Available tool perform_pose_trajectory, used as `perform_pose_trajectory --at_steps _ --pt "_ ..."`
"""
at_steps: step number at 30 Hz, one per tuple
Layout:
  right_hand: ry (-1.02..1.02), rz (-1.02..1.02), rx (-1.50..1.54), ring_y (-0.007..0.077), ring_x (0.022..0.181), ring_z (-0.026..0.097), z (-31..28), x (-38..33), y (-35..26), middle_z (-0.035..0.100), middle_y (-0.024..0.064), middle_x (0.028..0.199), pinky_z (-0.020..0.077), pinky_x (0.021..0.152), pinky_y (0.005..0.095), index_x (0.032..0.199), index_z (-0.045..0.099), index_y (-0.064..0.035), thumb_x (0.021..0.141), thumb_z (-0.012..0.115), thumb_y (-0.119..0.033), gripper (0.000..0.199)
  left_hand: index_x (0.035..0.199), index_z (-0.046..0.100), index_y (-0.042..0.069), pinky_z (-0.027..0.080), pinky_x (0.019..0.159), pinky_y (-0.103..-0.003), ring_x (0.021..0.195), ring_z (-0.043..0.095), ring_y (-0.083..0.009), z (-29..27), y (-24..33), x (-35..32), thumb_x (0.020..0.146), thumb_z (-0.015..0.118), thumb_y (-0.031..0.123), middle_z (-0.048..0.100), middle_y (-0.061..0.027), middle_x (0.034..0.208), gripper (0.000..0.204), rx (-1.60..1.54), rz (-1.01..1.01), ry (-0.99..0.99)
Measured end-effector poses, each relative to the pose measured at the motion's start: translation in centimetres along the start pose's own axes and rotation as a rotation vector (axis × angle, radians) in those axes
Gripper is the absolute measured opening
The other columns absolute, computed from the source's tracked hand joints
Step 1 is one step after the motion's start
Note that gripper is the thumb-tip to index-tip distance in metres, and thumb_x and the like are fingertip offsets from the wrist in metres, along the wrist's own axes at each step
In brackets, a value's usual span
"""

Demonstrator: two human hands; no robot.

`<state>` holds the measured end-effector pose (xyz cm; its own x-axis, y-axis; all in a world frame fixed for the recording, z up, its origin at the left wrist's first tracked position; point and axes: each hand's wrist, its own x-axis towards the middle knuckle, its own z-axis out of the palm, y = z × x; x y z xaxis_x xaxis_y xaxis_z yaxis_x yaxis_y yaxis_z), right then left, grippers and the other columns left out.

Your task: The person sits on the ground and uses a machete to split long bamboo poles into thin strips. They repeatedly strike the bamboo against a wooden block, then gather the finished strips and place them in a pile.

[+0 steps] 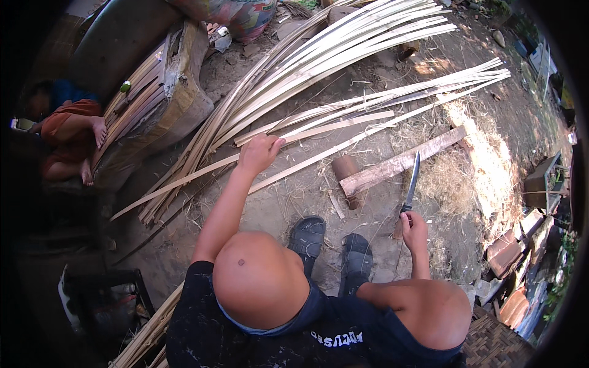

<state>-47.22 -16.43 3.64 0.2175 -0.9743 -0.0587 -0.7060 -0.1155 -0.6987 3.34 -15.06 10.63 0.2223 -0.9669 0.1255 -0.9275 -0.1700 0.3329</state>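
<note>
My left hand (pixel 259 153) is closed around a long, flat bamboo strip (pixel 336 127), which slants from the lower left up toward the middle of the view. In my right hand (pixel 414 230) is a knife (pixel 413 181) with a dark handle, its narrow blade pointing away from me. Just beyond the knife lies a rough wooden beam (pixel 402 162), one end resting across a short round log (pixel 348 178). Behind my left hand spreads a big bundle of pale bamboo strips (pixel 313 64), with a few more strips (pixel 429 86) lying nearer.
Curly shavings (pixel 453 184) cover the ground right of the beam. At left, a person (pixel 70 132) reclines beside a worn seat (pixel 184 92). Broken tiles (pixel 506 251) are heaped at right, more strips (pixel 150 334) lie at lower left, and a stuffed sack (pixel 236 15) stands behind.
</note>
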Motion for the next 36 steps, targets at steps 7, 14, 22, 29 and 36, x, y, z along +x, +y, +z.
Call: perform_pose_trajectory --at_steps 7,14,22,29,36 --pt "0.016 -0.012 -0.047 0.0316 0.076 0.068 -0.1 -0.4 1.2 0.068 0.0185 0.087 0.0533 0.069 0.0405 0.097 0.068 0.0013 0.093 0.067 -0.018 0.019 0.104 0.072 0.013 0.050 0.080 -0.046 0.091 0.064 -0.0345 -1.2 -9.7 -3.4 0.096 0.060 0.034 0.065 -0.0125 0.094 0.025 0.234 -0.141 0.130" --pt "0.085 0.100 -0.149 0.0355 0.093 0.066 2.5 -0.1 2.5 0.062 0.0245 0.116 0.0529 0.081 0.0432 0.130 0.054 -0.0042 0.088 0.073 -0.021 0.048 0.114 0.066 0.010 0.047 0.090 -0.047 0.104 0.059 -0.0336 4.7 -8.7 -6.6 0.090 0.067 0.025 0.061 -0.0125 0.108 0.029 0.169 -0.166 0.074" --pt "-0.028 0.336 0.029 0.0425 0.100 0.063 4.1 2.2 4.6 0.062 0.0278 0.112 0.0504 0.089 0.0465 0.136 0.043 -0.0038 0.079 0.074 -0.018 0.066 0.116 0.061 0.008 0.050 0.087 -0.048 0.103 0.063 -0.0387 8.4 -4.4 -6.0 0.088 0.070 0.026 0.065 -0.0179 0.110 0.034 0.001 -0.144 -0.367" --pt "0.260 0.603 0.861 0.0222 0.075 0.067 3.5 0.9 3.7 0.065 0.0149 0.091 0.0542 0.072 0.0393 0.135 0.035 -0.0032 0.090 0.065 -0.017 0.056 0.108 0.061 0.002 0.043 0.059 -0.032 0.064 0.054 -0.0175 -9.3 4.7 0.6 0.093 0.071 0.013 0.061 -0.0082 0.078 0.021 -0.264 0.192 0.243" --pt "0.149 0.122 0.271 0.0336 0.077 0.068 -0.2 -0.3 -1.7 0.066 0.0165 0.091 0.0535 0.073 0.0435 0.137 0.038 -0.0067 0.093 0.063 -0.023 0.054 0.107 0.063 0.003 0.043 0.049 -0.021 0.056 0.055 -0.0052 -11.8 12.6 11.0 0.103 0.058 0.031 0.063 -0.0014 0.073 0.028 -0.617 -0.136 -0.344"
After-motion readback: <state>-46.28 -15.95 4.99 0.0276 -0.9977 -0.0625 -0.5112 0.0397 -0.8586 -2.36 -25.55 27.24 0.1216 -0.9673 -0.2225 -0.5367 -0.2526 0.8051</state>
